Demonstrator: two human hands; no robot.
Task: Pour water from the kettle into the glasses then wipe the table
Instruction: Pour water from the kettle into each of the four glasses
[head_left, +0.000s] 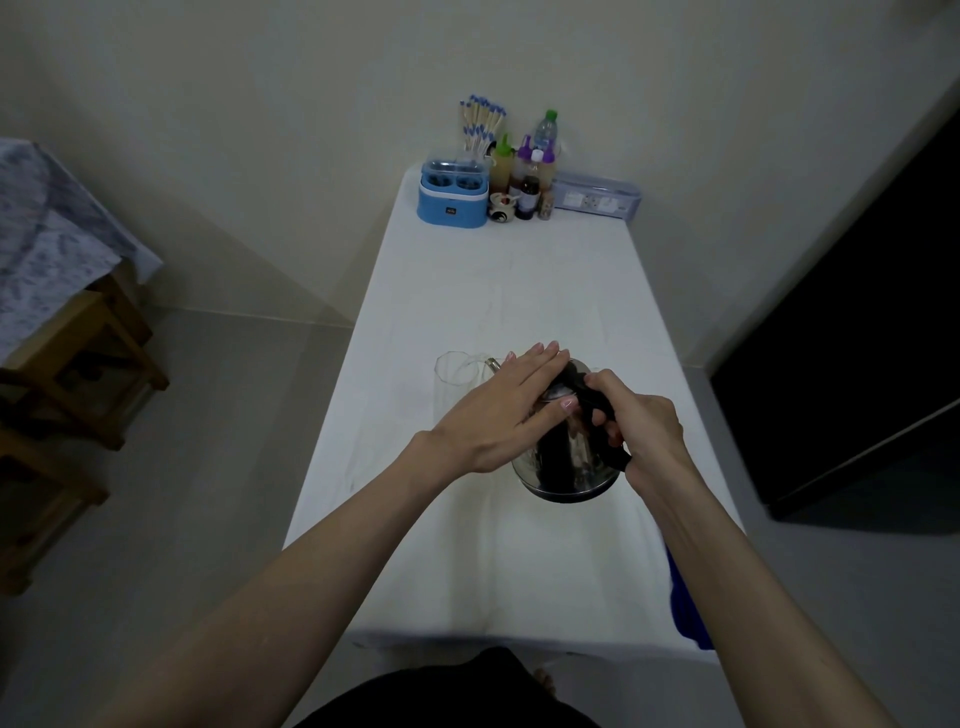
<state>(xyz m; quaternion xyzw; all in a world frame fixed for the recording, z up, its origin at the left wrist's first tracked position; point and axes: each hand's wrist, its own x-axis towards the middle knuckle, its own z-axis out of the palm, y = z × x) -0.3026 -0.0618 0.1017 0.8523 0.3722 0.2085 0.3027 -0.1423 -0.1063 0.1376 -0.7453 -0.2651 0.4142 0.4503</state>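
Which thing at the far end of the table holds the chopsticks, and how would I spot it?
Follow the white table to its far end by the wall. At the left of the row there stands a blue tub, the only bright blue thing among bottles, with blue-tipped chopsticks fanning up behind it.

My left hand (511, 402) lies flat over the kettle (563, 462), so I cannot see its lid, and the spout shows only as a small tip. My right hand (641, 423) wraps the black handle and hides most of it. The glass (454, 387) is so clear that I cannot read any water level. A blue cloth (688, 603) at the surface's (493, 291) right edge is half covered by my forearm. The labels on the far bottles (524, 171) are too small to read.
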